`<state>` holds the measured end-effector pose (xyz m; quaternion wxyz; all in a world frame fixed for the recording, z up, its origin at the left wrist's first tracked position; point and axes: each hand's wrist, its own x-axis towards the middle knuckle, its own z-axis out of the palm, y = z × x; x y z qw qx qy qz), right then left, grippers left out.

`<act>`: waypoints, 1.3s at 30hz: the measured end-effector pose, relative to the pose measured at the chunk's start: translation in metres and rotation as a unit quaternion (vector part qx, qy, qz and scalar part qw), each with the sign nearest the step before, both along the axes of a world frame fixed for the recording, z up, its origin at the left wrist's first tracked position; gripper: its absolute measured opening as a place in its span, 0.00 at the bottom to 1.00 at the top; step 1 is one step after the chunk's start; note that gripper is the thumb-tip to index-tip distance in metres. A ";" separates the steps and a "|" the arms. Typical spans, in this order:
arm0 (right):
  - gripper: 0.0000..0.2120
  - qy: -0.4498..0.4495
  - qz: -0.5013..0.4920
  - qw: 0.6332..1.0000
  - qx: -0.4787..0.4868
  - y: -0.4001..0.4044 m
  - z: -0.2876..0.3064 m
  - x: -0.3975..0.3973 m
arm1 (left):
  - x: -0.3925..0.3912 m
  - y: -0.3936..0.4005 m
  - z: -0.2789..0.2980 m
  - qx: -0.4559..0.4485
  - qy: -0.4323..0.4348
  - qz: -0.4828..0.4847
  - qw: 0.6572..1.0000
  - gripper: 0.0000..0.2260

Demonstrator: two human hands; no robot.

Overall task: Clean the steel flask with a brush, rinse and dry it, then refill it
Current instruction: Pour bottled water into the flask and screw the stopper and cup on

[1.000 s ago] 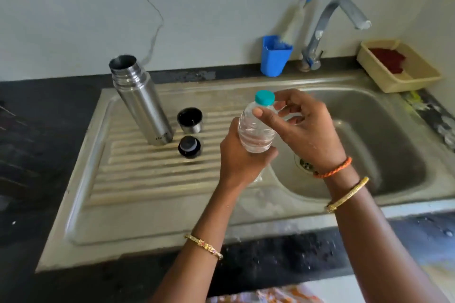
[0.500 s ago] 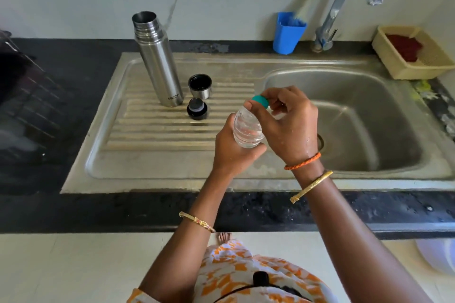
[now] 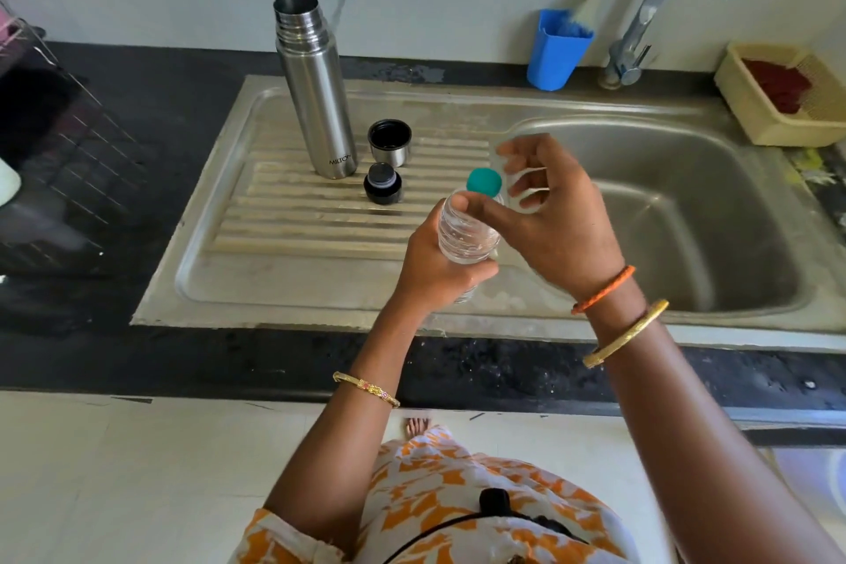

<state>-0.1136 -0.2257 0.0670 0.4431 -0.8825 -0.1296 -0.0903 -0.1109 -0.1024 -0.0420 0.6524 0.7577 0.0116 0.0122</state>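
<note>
Nearest, the left hand [image 3: 435,270] grips the lower body of a small clear plastic water bottle [image 3: 467,229]. The right hand [image 3: 558,220] rests its thumb on the bottle's shoulder, its fingers loosely spread beside the teal cap [image 3: 484,181]. Beyond, on the ribbed steel draining surface [image 3: 297,234], lie a black stopper [image 3: 383,190] and a steel cup lid [image 3: 389,142]. The tall steel flask [image 3: 316,92] stands upright and uncapped beside them.

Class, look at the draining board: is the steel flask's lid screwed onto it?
No. The steel flask stands with its mouth open, and the cup lid and stopper sit beside it.
</note>
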 end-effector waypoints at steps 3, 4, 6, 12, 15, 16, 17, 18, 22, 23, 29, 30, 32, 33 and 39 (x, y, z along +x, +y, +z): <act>0.19 -0.054 -0.059 0.997 0.016 0.009 -0.005 -0.001 | 0.001 0.000 -0.004 -0.002 0.006 0.000 1.000 0.22; 0.18 -0.055 -0.059 0.997 0.020 0.011 -0.005 0.000 | 0.002 0.001 -0.004 -0.003 0.007 0.002 1.000 0.23; 0.15 -0.040 -0.037 0.998 0.015 0.012 -0.001 0.001 | 0.002 0.002 -0.006 -0.003 0.007 0.004 1.000 0.23; 0.22 0.045 0.049 0.998 -0.020 -0.001 0.010 0.002 | 0.001 0.001 -0.003 0.009 -0.009 -0.010 1.000 0.21; 0.34 0.046 -0.017 0.999 -0.004 0.002 0.008 -0.006 | 0.001 0.003 -0.005 0.003 -0.001 -0.014 1.000 0.23; 0.33 0.030 -0.040 0.999 -0.002 0.005 0.007 -0.007 | 0.001 0.004 -0.006 0.002 0.001 -0.016 1.000 0.24; 0.30 0.012 -0.051 0.999 -0.002 0.007 0.006 -0.007 | 0.001 0.003 -0.006 0.002 0.005 -0.017 1.000 0.24; 0.26 -0.003 -0.056 0.998 -0.004 0.010 0.005 -0.006 | 0.001 0.003 -0.007 0.000 0.009 -0.016 1.000 0.24; 0.13 -0.020 -0.039 0.999 -0.032 0.011 0.009 -0.005 | 0.002 0.003 -0.008 -0.004 0.012 -0.006 1.000 0.24; 0.13 -0.012 -0.022 0.998 -0.049 0.010 0.012 -0.005 | 0.002 0.003 -0.008 -0.004 0.010 -0.008 1.000 0.24; 0.33 0.071 0.021 0.996 -0.046 0.002 0.018 -0.009 | 0.002 0.003 -0.008 -0.016 0.016 -0.025 0.999 0.27; 0.34 0.052 -0.012 0.997 -0.056 0.003 0.018 -0.009 | 0.002 0.004 -0.009 -0.016 0.018 -0.027 0.999 0.27; 0.31 0.016 -0.057 0.994 -0.088 0.008 0.018 -0.008 | 0.003 0.004 -0.010 -0.011 0.018 -0.028 0.999 0.25; 0.28 -0.002 -0.066 0.993 -0.101 0.010 0.016 -0.007 | 0.003 0.003 -0.011 -0.009 0.017 -0.027 0.999 0.24; 0.13 -0.023 0.017 0.989 -0.148 0.009 0.022 -0.003 | 0.005 0.003 -0.009 0.015 0.000 -0.032 0.999 0.24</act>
